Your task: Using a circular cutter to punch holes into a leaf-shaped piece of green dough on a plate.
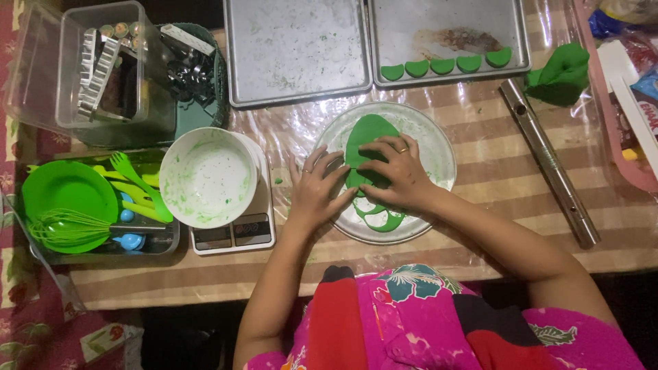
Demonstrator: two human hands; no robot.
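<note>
A sheet of rolled green dough point(369, 137) lies on a round clear glass plate point(439, 154) at the table's middle. My left hand point(317, 188) rests on the plate's left edge with fingers spread, touching the dough. My right hand point(397, 171) presses down on the dough's lower part, fingers curled over a spot I cannot see under. Thin green dough scraps point(381, 218) with cut-out holes lie on the plate just below my hands.
Two metal baking trays point(298, 48) sit at the back; the right one holds several green half-moon pieces point(444, 66). A metal rolling pin point(548, 161) and green dough lump point(561, 75) lie right. White bowl point(208, 177) on a scale, green utensil tray point(68, 205), clear cutter box point(103, 68) stand left.
</note>
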